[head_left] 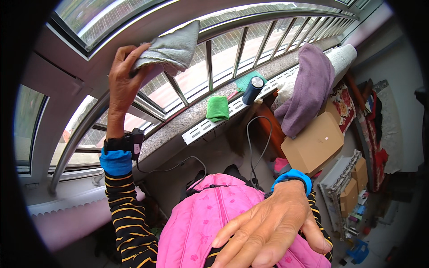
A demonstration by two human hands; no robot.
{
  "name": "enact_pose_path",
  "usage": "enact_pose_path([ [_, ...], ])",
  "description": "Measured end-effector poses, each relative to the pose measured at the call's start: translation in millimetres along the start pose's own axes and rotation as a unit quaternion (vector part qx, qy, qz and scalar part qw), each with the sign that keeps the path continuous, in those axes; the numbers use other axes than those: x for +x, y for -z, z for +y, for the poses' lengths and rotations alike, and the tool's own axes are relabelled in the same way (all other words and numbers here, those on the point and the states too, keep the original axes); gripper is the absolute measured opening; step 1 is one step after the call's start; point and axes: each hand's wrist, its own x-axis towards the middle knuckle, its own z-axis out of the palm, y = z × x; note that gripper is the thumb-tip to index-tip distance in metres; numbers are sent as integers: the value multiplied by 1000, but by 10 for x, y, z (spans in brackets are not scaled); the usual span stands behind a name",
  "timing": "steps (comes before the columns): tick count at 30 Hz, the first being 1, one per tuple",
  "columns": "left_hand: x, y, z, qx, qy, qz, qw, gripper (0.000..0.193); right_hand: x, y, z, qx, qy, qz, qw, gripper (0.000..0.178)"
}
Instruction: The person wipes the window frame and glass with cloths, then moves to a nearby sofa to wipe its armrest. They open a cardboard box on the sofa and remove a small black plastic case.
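While the right hand (272, 230) hangs nearest the camera, low in the picture, its fingers are spread loose and hold nothing; it hovers just over a pink quilted vest (210, 219) with a zip down the front. One blue cuff shows at that wrist, and a second at the other, above a black sleeve with yellow stripes.

Farther up on the person's left, the left hand (123, 76) is raised to the window frame (67, 49), its fingers closed on a grey cloth (172, 47). This single rag is pale grey, soft and crumpled, with a frayed hem (one corner sticks up past the rail) and it lies pressed against the curved metal rail at the top of the window bars (210, 58).

Beyond the bars' foot runs a speckled stone sill (178, 127). On it lie two green cloths: a folded bright one (217, 108) and a flatter teal one (248, 80) behind it. One dark blue bottle (253, 90) stands just beside them. Farther right, one purple towel (306, 89) drapes over a heap, with one large cardboard box (315, 143) below it.
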Motion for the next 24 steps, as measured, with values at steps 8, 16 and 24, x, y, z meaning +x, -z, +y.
enact_pose_path([
  [8,1,3,7,-6,-1,1,1000,42,37,-38,-258,-51,-61,28,996,88],
  [16,-9,-8,-34,33,-18,13,999,42,113,-12,-437,-74,-111,12,991,76],
  [24,-10,-25,-41,37,-25,32,998,45,176,1,-506,-102,-117,8,988,66],
])
